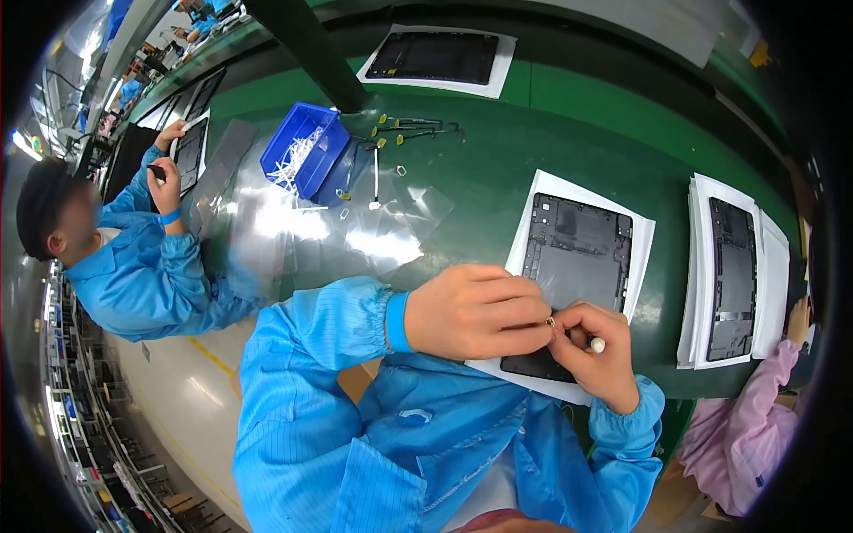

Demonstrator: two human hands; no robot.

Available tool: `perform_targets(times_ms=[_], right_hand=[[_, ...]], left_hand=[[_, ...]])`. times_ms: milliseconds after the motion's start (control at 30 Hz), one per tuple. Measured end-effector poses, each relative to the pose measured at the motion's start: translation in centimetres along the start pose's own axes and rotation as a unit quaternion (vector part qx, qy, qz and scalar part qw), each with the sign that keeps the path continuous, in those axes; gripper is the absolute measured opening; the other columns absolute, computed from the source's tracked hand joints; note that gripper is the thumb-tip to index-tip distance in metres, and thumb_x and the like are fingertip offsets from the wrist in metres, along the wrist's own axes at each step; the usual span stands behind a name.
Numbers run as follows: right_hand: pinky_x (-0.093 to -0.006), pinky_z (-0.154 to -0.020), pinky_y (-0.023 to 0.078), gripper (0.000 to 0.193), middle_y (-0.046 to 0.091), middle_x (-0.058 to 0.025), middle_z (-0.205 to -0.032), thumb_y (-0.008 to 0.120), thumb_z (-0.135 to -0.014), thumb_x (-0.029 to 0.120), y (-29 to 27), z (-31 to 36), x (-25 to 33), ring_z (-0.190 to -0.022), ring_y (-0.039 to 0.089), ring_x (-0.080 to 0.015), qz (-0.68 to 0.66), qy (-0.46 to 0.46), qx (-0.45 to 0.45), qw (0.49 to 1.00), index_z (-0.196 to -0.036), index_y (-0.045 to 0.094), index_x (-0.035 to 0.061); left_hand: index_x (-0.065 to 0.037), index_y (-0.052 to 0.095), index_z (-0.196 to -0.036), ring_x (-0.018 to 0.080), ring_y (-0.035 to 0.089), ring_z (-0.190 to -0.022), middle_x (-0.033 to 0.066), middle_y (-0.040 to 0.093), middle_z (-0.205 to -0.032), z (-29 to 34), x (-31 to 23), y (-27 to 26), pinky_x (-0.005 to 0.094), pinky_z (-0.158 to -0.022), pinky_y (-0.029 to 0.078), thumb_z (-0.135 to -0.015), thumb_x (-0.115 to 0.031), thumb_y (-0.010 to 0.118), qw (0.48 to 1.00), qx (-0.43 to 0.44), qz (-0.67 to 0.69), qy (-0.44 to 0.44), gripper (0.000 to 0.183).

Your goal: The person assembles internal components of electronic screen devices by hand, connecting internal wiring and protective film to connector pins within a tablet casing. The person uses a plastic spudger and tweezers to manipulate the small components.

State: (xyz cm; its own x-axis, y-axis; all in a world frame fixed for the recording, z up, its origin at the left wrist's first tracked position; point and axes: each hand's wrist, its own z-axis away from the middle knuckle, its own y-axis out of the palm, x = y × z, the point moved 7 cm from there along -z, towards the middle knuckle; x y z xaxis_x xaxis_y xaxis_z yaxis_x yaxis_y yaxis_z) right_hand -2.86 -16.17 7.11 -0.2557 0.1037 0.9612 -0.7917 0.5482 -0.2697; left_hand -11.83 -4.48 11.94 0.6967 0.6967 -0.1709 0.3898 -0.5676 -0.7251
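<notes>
A black tablet back housing lies on a white paper sheet in front of me. Above its near part my two hands meet fingertip to fingertip. My left hand, with a blue wrist band, is closed in a pinch on a tiny shiny part. Closed too, my right hand has its fingertips at the same part. A slim tool with a white rounded end sticks out between its fingers; the rest of the tool is hidden. Both hands cover part of the housing's near half.
Left on the green bench stands a blue bin of white strips, beside clear plastic film and several thin cables. More housings lie at the back and right. Co-workers sit at left and right.
</notes>
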Motion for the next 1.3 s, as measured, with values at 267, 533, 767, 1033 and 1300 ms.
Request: perform_targets(times_ms=[267,533,767,1033,1300], right_hand=[[-0.0268,-0.049,0.046,0.011,0.062,-0.0057,-0.07,0.075,-0.074,0.003,1.4,0.0,2.5,-0.053,0.061,-0.0173,0.161,-0.135,0.009,0.978,-0.079,0.064,0.0033],[-0.0273,-0.049,0.046,0.011,0.061,-0.0052,-0.068,0.074,-0.074,0.002,0.6,0.6,1.4,-0.053,0.061,-0.0175,0.169,-0.102,-0.01,0.98,-0.08,0.065,0.0039],[-0.0272,-0.049,0.044,0.011,0.06,-0.0074,-0.069,0.074,-0.074,0.0,-0.2,0.7,0.9,-0.055,0.06,-0.0187,0.157,-0.072,-0.031,0.984,-0.08,0.066,0.003],[-0.0278,-0.051,0.045,0.01,0.061,-0.0079,-0.069,0.073,-0.075,-0.001,-0.7,1.1,0.0,-0.057,0.06,-0.0185,0.152,-0.044,-0.041,0.987,-0.081,0.066,0.0015],[-0.0276,-0.051,0.045,0.01,0.061,-0.0082,-0.07,0.074,-0.076,0.0,-0.1,0.8,0.3,-0.057,0.06,-0.0186,0.143,-0.048,-0.021,0.988,-0.082,0.066,0.0011]], left_hand=[[-0.009,0.063,-0.089,0.0245,0.064,-0.08,0.0077,0.063,-0.092,1.6,1.7,-0.5,0.0311,-0.064,0.053,-0.071,-0.003,0.073,0.966,0.042,0.13,-0.217,0.021],[0.0,0.065,-0.096,0.0137,0.065,-0.072,0.0078,0.069,-0.084,13.1,12.0,-18.4,0.0259,-0.064,0.052,-0.089,-0.001,0.062,0.837,-0.254,-0.201,-0.442,0.008],[-0.007,0.071,-0.093,0.0321,0.06,-0.091,0.0095,0.067,-0.1,19.8,17.0,-22.2,0.0412,-0.082,0.048,-0.077,-0.011,0.071,0.808,-0.013,-0.37,-0.458,0.016],[-0.013,0.07,-0.097,0.0283,0.061,-0.077,0.0067,0.058,-0.082,16.1,12.3,-11.7,0.0399,-0.067,0.051,-0.079,-0.015,0.07,0.827,0.109,-0.35,-0.426,0.018],[-0.013,0.072,-0.098,0.0299,0.062,-0.074,0.0074,0.059,-0.08,18.6,14.5,-10.0,0.0398,-0.064,0.051,-0.082,-0.018,0.066,0.773,0.192,-0.346,-0.496,0.018]])
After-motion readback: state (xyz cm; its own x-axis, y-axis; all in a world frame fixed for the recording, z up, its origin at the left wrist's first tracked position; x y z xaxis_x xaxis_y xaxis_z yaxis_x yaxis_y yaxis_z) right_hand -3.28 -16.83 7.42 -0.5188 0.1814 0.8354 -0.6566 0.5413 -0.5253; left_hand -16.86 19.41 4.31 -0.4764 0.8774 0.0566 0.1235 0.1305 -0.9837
